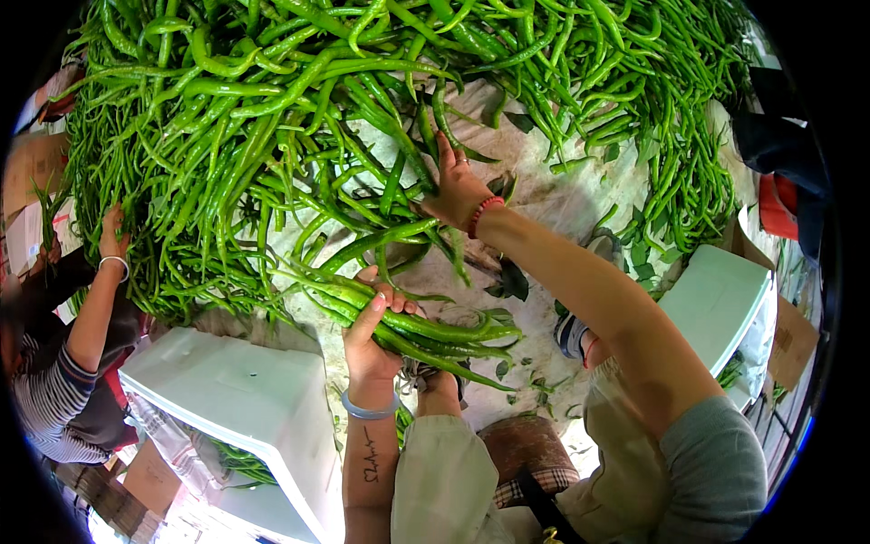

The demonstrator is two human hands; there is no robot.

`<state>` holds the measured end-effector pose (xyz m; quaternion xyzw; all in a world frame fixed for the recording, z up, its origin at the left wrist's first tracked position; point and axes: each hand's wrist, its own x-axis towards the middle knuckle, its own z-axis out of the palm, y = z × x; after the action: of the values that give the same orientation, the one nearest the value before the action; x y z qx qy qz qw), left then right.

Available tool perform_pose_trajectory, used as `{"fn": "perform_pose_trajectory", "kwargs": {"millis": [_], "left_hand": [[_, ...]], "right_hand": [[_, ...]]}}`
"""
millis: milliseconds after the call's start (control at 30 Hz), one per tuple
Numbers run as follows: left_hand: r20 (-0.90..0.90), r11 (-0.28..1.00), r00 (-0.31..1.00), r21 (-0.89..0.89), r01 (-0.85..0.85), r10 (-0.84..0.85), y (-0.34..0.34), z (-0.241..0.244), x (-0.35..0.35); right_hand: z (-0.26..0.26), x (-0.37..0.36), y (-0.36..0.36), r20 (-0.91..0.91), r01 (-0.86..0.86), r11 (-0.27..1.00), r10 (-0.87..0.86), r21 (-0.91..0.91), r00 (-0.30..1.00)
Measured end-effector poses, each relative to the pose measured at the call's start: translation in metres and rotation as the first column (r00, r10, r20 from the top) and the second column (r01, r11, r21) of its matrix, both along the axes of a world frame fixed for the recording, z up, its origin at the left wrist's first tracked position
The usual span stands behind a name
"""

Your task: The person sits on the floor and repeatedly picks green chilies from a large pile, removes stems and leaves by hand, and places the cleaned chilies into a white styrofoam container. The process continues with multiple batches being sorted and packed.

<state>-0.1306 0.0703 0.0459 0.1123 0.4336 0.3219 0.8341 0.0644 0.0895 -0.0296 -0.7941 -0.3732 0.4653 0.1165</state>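
Note:
My left hand [377,333] is closed around a bunch of long green chili peppers [421,326], the thumb across the top. The bunch lies slantwise, its ends reaching right past my palm. Farther forward, my right hand [454,183] reaches to the near edge of a large heap of green chili peppers [224,129]. Its fingers are extended and spread against a few loose peppers [401,146]; a pepper's end lies between thumb and forefinger. I see no firm hold there, though the palm side is hidden.
Light sheeting [544,197] with scattered leaves [513,279] lies beneath the heap. White foam boxes flank me, left [231,381] and right [714,299], with peppers inside. Another person's hand [113,234] touches the heap at far left. Cardboard [153,476] lies at lower left.

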Motion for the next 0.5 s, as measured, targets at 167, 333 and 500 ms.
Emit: {"fn": "perform_pose_trajectory", "kwargs": {"millis": [167,333,500], "left_hand": [[-0.02,0.995,1.0,-0.095,-0.007,0.005,-0.004,-0.005,0.003],[-0.176,0.994,0.979,-0.031,0.101,-0.105,-0.012,-0.019,0.02],[-0.028,0.995,0.995,-0.033,0.095,-0.096,-0.022,-0.025,0.026]], "right_hand": [[0.028,0.031,-0.057,-0.06,0.039,0.969,-0.025,0.242,0.998],[0.068,0.013,-0.11,-0.06,-0.132,0.742,0.227,0.657,0.972],[0.096,-0.023,-0.116,-0.175,-0.23,0.783,0.395,0.578,0.902]]}}
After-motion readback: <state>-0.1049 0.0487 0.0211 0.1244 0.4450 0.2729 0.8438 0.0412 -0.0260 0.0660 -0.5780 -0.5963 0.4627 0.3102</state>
